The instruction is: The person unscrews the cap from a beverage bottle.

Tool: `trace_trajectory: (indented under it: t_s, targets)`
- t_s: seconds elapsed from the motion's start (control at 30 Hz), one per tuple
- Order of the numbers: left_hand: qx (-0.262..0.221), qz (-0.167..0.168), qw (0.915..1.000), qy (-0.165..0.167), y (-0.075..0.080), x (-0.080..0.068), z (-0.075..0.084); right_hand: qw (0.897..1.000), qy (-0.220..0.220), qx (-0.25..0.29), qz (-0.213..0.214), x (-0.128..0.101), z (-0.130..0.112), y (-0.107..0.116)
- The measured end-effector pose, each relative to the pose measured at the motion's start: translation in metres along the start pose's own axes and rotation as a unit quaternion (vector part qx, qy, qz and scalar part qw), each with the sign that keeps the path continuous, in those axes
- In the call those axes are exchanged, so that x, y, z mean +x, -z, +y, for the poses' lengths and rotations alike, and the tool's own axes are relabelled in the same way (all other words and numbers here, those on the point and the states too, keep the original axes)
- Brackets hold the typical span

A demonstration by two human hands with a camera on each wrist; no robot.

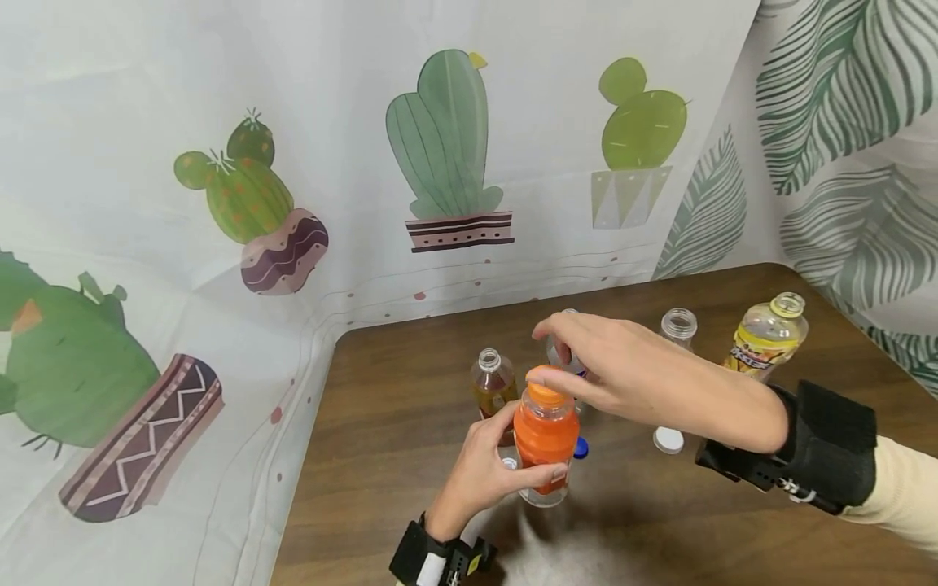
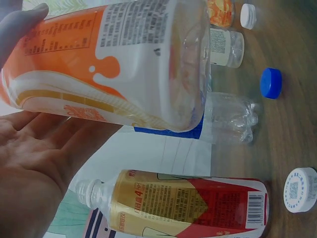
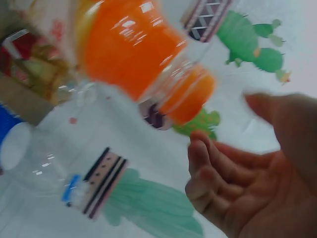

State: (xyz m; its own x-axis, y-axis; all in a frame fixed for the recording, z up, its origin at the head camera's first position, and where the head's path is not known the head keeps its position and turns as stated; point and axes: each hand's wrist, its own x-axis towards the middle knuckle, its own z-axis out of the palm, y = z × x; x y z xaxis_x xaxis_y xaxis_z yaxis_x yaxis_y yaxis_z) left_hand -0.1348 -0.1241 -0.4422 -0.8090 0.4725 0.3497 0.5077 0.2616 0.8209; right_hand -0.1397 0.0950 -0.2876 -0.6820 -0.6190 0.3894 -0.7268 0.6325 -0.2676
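Note:
An orange bottle (image 1: 545, 435) with its orange cap (image 1: 548, 394) on stands slightly tilted in front of me. My left hand (image 1: 476, 464) grips it around the body, the thumb across the near side. In the left wrist view the bottle (image 2: 114, 74) is raised over the table, its clear base showing. My right hand (image 1: 615, 362) hovers at the cap, thumb and fingers spread apart. The right wrist view shows a gap between those fingers and the cap (image 3: 190, 94). Close behind the bottle stands an uncapped bottle with a red and gold label (image 2: 193, 203).
A clear bottle (image 2: 230, 119) is partly hidden behind my right hand. Farther right stand an open clear bottle (image 1: 678, 325) and an uncapped yellow-labelled bottle (image 1: 765, 338). On the brown table (image 1: 396, 407) lie a blue cap (image 1: 581, 448), a white cap (image 1: 668, 439) and a printed white cap (image 2: 300, 190).

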Motion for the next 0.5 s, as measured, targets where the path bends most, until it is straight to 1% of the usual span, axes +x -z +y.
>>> trace_trajectory:
  t_s: [0.1, 0.13, 0.2, 0.37, 0.43, 0.5]
  targets:
    - [0.01, 0.01, 0.9997, -0.018, 0.0, 0.001, 0.0, 0.999, 0.003, -0.015, 0.04, 0.001, -0.006, 0.003]
    - [0.014, 0.013, 0.9995, -0.023, 0.0, 0.002, 0.001, 0.999, 0.0, -0.027, 0.046, 0.0, -0.008, 0.002]
    - [0.017, 0.018, 0.9992, -0.032, 0.0, 0.002, 0.001, 0.998, -0.021, -0.041, 0.039, -0.001, -0.013, 0.0]
    - [0.011, 0.016, 0.9998, -0.006, -0.001, 0.004, 0.003, 0.996, -0.088, -0.033, 0.004, -0.005, -0.019, -0.011]
    - [0.01, 0.015, 0.9998, 0.006, -0.002, 0.005, 0.004, 0.995, -0.098, -0.033, 0.01, -0.005, -0.019, -0.015]
    - [0.017, 0.014, 0.9997, 0.007, -0.003, 0.006, 0.003, 0.993, -0.107, -0.037, 0.018, -0.005, -0.019, -0.018]
